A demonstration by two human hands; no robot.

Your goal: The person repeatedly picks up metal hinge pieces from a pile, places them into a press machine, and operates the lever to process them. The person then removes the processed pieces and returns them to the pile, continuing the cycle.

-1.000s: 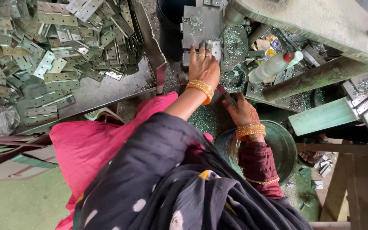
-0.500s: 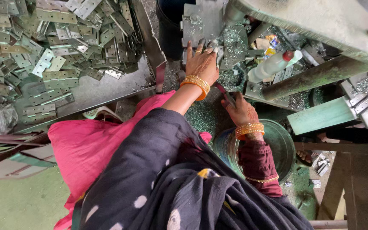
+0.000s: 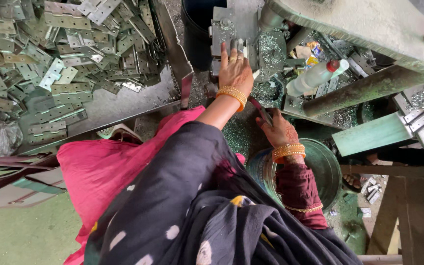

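My left hand reaches forward to the grey metal block of a press machine. Its fingers lie on a small metal hinge plate and hold it against the block. Gold bangles ring that wrist. My right hand stays lower, above a round green bucket. It grips a thin dark rod that points up toward the machine. Where the plate sits under my fingers is partly hidden.
A metal tray at the left holds a heap of several hinge plates. A plastic bottle with a red cap lies on the shaving-strewn machine bed. A green bar and a wooden frame stand at the right.
My left hand has moved forward from the machine's near edge onto its block. My right hand and the rod have stayed almost still.
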